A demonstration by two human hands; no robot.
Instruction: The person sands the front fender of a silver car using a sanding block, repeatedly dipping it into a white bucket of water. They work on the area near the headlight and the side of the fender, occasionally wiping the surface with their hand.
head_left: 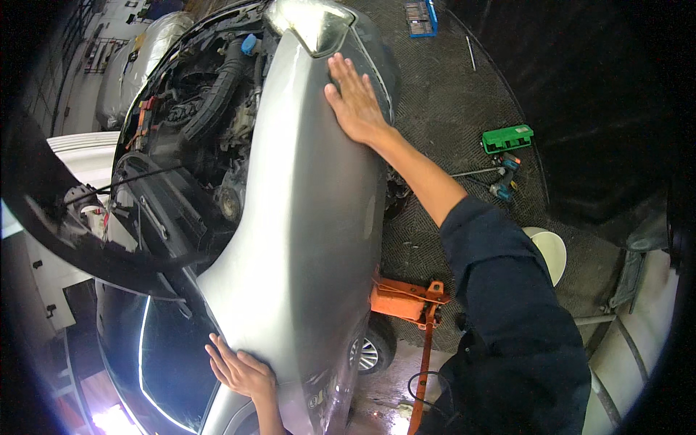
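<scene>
A silver car fender (297,210) runs down the middle of the view, with a headlight (313,27) at its far end. My right hand (357,109) lies flat on the fender just below the headlight, fingers stretched out and thumb apart. On the near left, my left hand (245,372) rests by the fender's rear edge beside the windscreen (170,362), its fingers spread. Neither hand holds anything. The open engine bay (217,94) lies left of the fender, showing hoses and a blue cap (249,45).
An orange floor jack (402,301) stands against the car's side near a wheel (370,354). On the dark mat (435,94) lie a blue bit case (421,18), a green case (507,138) and a cordless power tool (504,177). A pale bucket (551,254) is beside my right arm.
</scene>
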